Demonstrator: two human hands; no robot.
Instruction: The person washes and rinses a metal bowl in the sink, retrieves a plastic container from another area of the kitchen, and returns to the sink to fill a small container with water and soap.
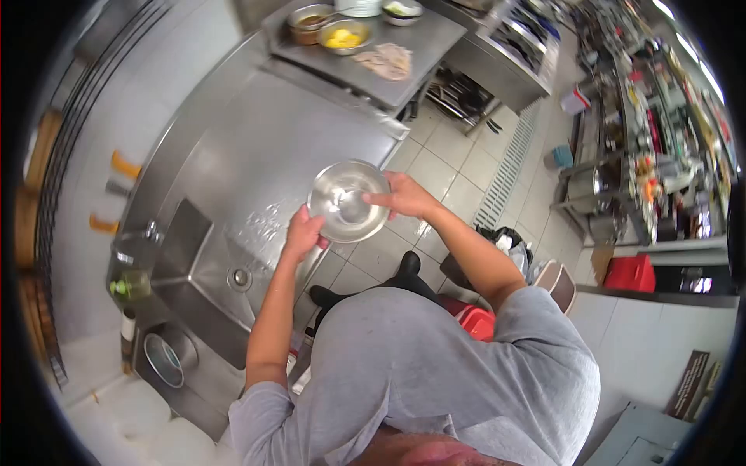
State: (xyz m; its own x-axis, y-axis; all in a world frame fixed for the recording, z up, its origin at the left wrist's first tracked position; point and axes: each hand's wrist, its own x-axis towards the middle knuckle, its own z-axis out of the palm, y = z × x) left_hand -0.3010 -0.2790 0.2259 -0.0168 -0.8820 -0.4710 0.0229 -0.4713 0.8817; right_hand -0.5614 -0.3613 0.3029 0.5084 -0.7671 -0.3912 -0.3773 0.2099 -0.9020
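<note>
The steel counter (264, 140) is reaching its edge near the left fingers (313, 224), tiled floor (443, 167) opening past the right fingers (378, 199). Both are gripping a metal bowl (346, 188) between them.

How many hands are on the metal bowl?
2 on the metal bowl: left hand at its left side, right hand at its right side. No other hands show.

Smooth, glossy metal is seen in the round silver bowl (344, 203), matt cloth in the grey short-sleeved shirt (435, 357).
</note>
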